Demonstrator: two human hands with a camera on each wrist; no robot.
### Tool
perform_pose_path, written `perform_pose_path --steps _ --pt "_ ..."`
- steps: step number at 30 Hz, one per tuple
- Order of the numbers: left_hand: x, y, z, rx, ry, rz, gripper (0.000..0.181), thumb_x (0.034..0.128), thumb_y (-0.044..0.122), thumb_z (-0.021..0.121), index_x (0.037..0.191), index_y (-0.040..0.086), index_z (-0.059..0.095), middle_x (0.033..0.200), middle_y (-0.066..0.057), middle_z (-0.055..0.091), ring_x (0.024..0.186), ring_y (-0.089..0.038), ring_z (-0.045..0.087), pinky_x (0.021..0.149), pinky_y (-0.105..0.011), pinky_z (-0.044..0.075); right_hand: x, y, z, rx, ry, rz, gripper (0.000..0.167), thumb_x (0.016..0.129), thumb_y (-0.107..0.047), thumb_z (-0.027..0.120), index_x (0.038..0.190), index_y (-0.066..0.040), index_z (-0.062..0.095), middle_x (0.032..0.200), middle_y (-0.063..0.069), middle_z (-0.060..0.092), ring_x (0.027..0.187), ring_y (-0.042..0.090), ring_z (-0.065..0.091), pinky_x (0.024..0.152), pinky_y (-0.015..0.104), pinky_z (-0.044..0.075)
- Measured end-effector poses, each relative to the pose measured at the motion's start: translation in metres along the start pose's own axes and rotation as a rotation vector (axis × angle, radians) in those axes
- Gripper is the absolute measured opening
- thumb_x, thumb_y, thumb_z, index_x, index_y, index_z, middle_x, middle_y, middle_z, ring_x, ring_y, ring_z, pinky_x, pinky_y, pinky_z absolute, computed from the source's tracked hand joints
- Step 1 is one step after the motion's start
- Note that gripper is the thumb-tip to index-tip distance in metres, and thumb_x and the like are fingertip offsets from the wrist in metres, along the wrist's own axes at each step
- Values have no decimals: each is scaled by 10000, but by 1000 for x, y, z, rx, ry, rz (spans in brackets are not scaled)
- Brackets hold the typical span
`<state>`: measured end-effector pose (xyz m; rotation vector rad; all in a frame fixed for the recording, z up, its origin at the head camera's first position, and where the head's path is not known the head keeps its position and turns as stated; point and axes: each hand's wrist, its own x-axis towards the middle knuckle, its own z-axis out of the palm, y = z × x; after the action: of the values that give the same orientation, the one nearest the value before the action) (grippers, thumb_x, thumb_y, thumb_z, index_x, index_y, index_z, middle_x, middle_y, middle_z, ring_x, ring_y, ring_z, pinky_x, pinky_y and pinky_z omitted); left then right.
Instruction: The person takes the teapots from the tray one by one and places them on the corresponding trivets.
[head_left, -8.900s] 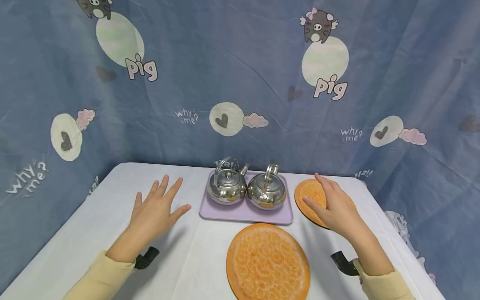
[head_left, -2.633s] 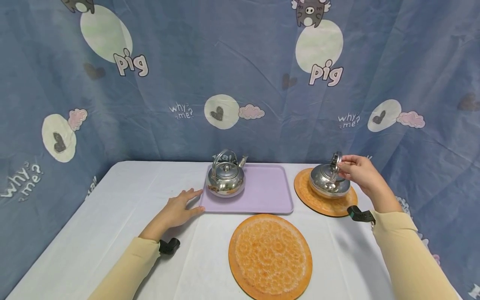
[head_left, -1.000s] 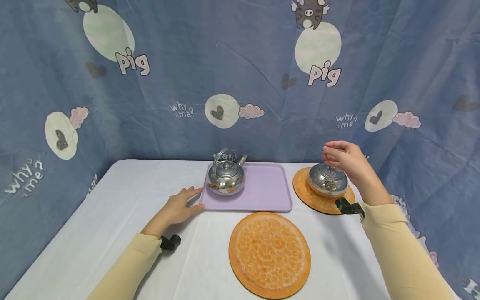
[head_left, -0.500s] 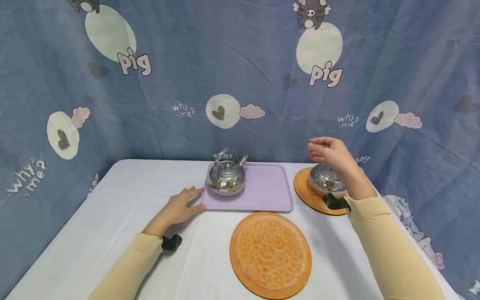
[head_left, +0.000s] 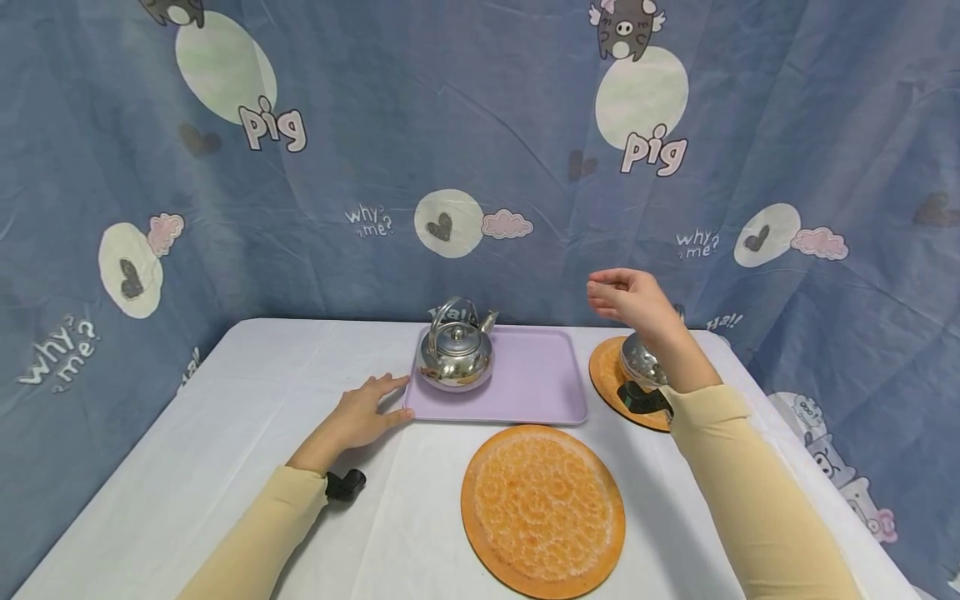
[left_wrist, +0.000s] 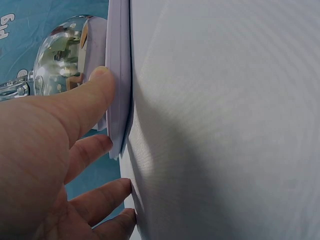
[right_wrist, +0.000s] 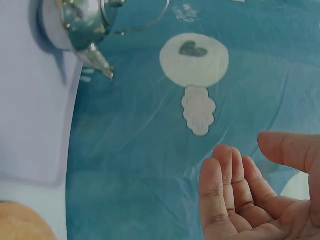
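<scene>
My left hand (head_left: 363, 414) rests at the left front corner of the lilac tray (head_left: 525, 396), thumb and forefinger touching its rim in the left wrist view. A shiny steel kettle (head_left: 456, 358) stands upright on the tray's left part, its spout to the right. My right hand (head_left: 633, 304) is in the air, right of and above the tray; the right wrist view shows its fingers bent loosely with nothing between them. Behind the right forearm, a second steel kettle (head_left: 640, 360) stands on the far round orange mat (head_left: 606, 379), mostly hidden.
A larger-looking round orange mat (head_left: 543, 510) lies on the white tabletop (head_left: 420, 533) in front of the tray. The blue printed cloth (head_left: 480, 150) hangs right behind the table's back edge and along both sides.
The right-hand kettle went from tray to far mat, gripped by its handle. My right hand then let go, rose and moved left. My left hand came to the tray's corner and stayed.
</scene>
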<state>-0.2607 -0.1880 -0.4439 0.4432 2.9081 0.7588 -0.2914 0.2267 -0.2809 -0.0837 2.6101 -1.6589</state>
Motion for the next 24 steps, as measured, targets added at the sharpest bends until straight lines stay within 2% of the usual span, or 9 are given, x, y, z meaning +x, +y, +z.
perform_pose_path --steps 4,8,12,17,24 --pt "0 -2 0 -1 3 2 696 1045 413 690 1603 49 486 1660 -358 373 1564 -624 269 1228 -826 206 3 -4 11 19 -25 -9 497 1120 -265 582 1536 3 527 1411 184 626 1135 141 680 1034 280 605" --pt "0 -3 1 -12 1 -4 696 1046 415 691 1609 60 483 1670 -349 365 1571 -616 262 1244 -808 201 8 -7 22 44 -50 -32 489 1122 -237 578 1532 23 523 1448 230 610 1247 265 674 1158 427 549" --pt "0 -3 1 -12 5 -7 698 1042 418 697 1608 68 487 1670 -344 368 1572 -611 267 1250 -797 206 13 -9 35 59 -61 -35 473 1120 -225 584 1523 18 539 1455 238 612 1280 320 660 1172 473 534" --pt "2 -3 2 -4 8 -9 697 1043 425 692 1606 67 490 1665 -348 373 1569 -615 269 1246 -803 205 17 -13 55 80 -66 -29 461 1106 -208 604 1502 25 565 1442 228 628 1199 258 678 1159 469 546" --pt "2 -2 1 -9 3 -13 697 1047 419 685 1612 65 480 1673 -345 360 1579 -609 252 1254 -801 185 21 -17 79 97 -91 -58 446 1101 -173 605 1481 59 575 1426 248 651 1071 176 710 1069 383 607"
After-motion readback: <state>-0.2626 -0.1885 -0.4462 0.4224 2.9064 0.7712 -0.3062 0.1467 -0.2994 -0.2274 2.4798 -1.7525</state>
